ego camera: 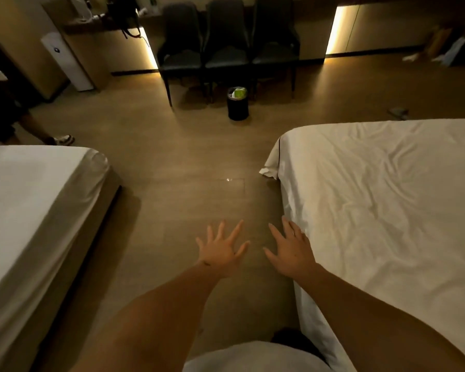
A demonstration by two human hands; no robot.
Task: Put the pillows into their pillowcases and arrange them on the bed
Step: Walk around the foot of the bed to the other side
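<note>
Two beds with white sheets flank a wooden-floor aisle: one bed (387, 200) on the right with a wrinkled sheet, another bed (32, 200) on the left with a smooth sheet. My left hand (222, 251) is stretched out over the aisle floor, fingers spread, holding nothing. My right hand (290, 249) is also spread flat, just beside the right bed's near edge, holding nothing. No pillow or pillowcase is in view.
Three dark chairs (226, 44) line the far wall, with a small black bin (237, 103) in front of them. A white tower appliance (67, 63) stands at the far left. Another person's leg and shoe (62, 139) show beyond the left bed. Bags (448, 49) lie far right.
</note>
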